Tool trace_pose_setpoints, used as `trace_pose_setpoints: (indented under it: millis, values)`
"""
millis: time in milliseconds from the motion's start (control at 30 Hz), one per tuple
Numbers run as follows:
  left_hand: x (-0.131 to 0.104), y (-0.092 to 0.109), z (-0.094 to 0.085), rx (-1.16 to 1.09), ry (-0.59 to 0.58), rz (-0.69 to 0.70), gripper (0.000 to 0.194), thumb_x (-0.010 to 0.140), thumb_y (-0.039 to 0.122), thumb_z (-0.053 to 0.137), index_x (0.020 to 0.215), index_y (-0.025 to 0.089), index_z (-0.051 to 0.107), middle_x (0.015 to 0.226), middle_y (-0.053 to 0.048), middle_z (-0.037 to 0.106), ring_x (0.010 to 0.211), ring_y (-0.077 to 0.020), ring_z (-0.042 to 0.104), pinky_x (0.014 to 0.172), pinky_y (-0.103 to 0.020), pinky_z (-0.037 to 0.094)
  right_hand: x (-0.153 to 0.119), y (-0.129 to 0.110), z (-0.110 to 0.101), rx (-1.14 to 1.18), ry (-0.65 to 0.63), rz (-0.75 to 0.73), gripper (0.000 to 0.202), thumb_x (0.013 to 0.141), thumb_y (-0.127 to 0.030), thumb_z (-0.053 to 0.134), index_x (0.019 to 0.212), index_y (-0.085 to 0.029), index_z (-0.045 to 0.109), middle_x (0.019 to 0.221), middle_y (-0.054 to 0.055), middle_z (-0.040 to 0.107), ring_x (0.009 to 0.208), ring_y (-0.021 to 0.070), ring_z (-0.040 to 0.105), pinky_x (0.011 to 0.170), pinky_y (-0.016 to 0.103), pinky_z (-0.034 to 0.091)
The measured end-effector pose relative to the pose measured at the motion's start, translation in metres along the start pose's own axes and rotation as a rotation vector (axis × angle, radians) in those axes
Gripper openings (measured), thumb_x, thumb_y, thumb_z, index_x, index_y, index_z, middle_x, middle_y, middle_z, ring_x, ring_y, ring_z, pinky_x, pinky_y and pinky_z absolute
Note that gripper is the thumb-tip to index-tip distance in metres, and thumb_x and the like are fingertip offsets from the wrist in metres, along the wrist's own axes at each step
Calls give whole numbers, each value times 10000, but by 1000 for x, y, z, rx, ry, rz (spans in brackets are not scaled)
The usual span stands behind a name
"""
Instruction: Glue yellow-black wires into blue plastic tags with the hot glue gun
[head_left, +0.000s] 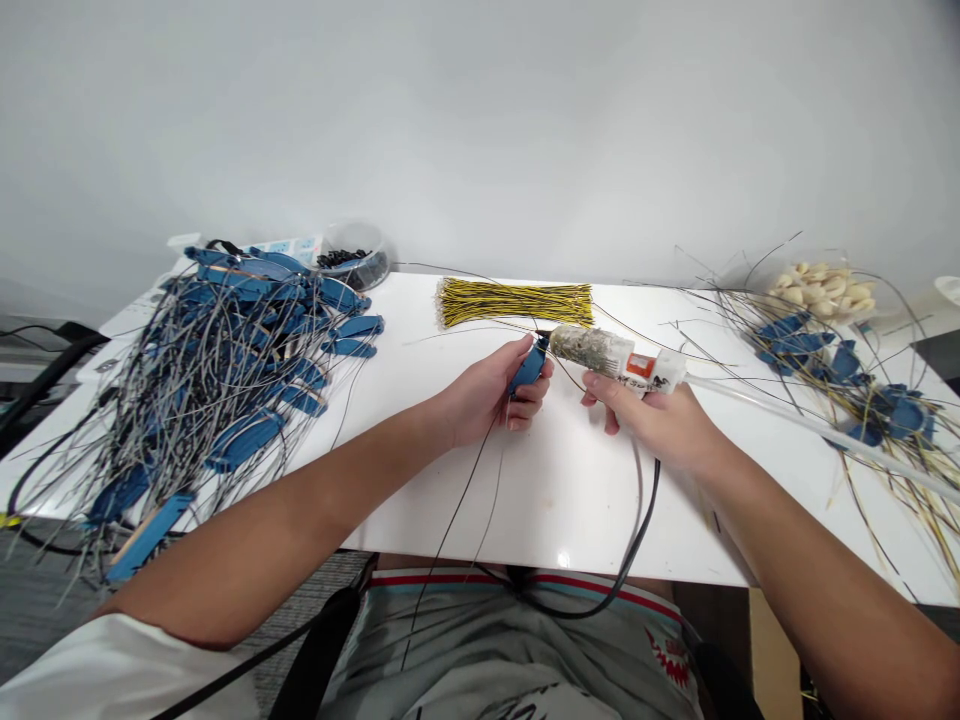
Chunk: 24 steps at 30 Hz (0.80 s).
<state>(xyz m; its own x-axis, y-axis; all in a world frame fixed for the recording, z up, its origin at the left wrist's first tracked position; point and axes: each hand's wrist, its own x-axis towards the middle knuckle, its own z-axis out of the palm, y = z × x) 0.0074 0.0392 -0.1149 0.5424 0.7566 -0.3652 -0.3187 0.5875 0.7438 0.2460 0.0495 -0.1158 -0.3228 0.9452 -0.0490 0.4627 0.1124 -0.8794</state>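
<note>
Between the fingers of my left hand [499,395] is a small blue plastic part [529,366] with thin wires trailing down from it. My right hand [649,410] is wrapped around a white hot glue gun [600,355], worn and stained toward its front. The gun's dark nozzle [543,339] points left and meets the upper end of the blue part; whether they touch I cannot tell. A long clear glue stick [787,410] extends from the gun's back to the right. A black cord [649,520] hangs below it.
A large tangled heap of blue parts with grey wires [202,370] covers the table's left. Behind my hands lies a bundle of yellow-and-black wires [517,303]. A round tub of black pieces [356,258] stands back left. More wired blue parts [795,340] and cream-coloured pieces [821,290] lie right.
</note>
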Motion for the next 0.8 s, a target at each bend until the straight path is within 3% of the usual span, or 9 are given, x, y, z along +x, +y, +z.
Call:
trace_pose_setpoints:
  millis: [200,400,533,667,800]
  values:
    - [-1,1,4,8,15,2,407,1033,569,447,907,190,525,708,44,254,492,-88,241,421,-196,304,-3,-6,-2,-152,33,-28,533,958,-706,622,847,-198,741,631,48,675,624,206,659,584,310,484]
    - [-1,1,2,13,17,13,403,1025,570,456,914,190,531,714,41,260,494,-90,255,420,-201,308,-3,-2,-1,-77,85,-21,504,931,-697,667,861,-204,742,795,64,749,693,212,694,610,306,529]
    - [0,0,1,16,19,7,409,1019,583,460,922,192,529,721,42,254,497,-90,253,420,-206,306,1,1,-1,22,141,-38,442,920,-638,714,886,-198,725,905,66,777,594,178,664,617,325,543]
    - [0,1,1,13,26,-6,427,1015,605,465,931,192,532,728,42,249,504,-88,256,427,-206,305,5,-5,-2,173,136,-39,361,936,-553,713,910,-193,713,889,55,771,487,151,616,520,313,472]
    - [0,2,1,4,32,-17,434,1019,610,454,927,192,528,725,43,235,501,-87,252,426,-207,297,6,-14,-6,279,88,-14,381,947,-522,674,819,-165,716,819,82,755,428,133,566,464,305,385]
